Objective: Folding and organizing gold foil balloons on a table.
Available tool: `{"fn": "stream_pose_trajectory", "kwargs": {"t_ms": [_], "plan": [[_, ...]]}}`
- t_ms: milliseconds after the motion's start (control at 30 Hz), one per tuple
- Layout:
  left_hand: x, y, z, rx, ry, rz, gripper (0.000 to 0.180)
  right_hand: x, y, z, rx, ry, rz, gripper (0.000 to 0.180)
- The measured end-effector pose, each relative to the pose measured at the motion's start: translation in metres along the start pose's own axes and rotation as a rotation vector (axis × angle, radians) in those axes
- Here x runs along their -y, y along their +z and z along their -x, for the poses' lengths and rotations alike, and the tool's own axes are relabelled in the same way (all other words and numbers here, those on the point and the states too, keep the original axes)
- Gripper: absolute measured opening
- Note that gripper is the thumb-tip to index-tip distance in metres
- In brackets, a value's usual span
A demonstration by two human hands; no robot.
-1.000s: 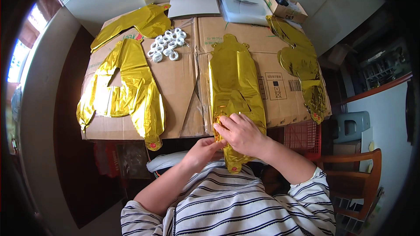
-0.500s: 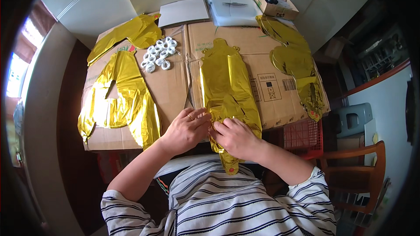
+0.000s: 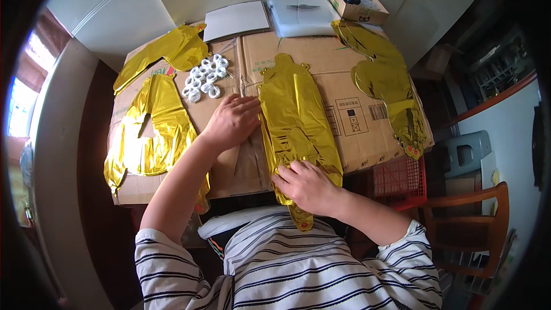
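Observation:
A gold foil balloon [image 3: 295,100], flat and folded lengthwise, lies in front of me with its lower tail over the table's near edge. My right hand [image 3: 309,188] has its fingers pinched together on the foil near that end. Higher up, my left hand [image 3: 234,120] rests with extended fingers against the balloon's left edge; its fingertips are partly hidden. Other flat gold foil balloons lie around: one near left [image 3: 152,129], one far left [image 3: 169,51], and gold foil pieces [image 3: 381,77] on the right. Several small white ribbon rolls [image 3: 205,77] sit in a cluster beyond my left hand.
Cardboard [image 3: 359,143] covers the table. Along the back stand a white flat board [image 3: 236,21], a clear plastic packet [image 3: 303,16] and a small box [image 3: 360,8] with a dark object. A red crate [image 3: 399,181] and a wooden chair [image 3: 468,201] are at right.
My left hand has moved up and away from the balloon's near end to its left edge. My right hand stays on the lower part, where the foil lies flatter.

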State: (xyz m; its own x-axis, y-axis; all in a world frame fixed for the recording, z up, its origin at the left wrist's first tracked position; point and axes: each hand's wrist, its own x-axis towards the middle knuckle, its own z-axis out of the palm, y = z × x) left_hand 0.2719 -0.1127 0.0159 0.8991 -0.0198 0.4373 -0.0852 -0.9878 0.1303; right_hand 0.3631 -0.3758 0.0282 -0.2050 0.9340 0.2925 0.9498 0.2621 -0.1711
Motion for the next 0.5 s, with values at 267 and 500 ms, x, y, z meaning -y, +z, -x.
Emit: {"fn": "stream_pose_trajectory", "kwargs": {"t_ms": [267, 500], "plan": [[0.007, 0.004, -0.019, -0.060, -0.088, -0.080, 0.027, 0.001, -0.002, 0.001, 0.125, 0.042, -0.033, 0.034], [-0.044, 0.029, -0.026, -0.044, 0.010, 0.149, 0.045, 0.000, 0.001, -0.001, -0.006, 0.017, -0.009, 0.019]]}}
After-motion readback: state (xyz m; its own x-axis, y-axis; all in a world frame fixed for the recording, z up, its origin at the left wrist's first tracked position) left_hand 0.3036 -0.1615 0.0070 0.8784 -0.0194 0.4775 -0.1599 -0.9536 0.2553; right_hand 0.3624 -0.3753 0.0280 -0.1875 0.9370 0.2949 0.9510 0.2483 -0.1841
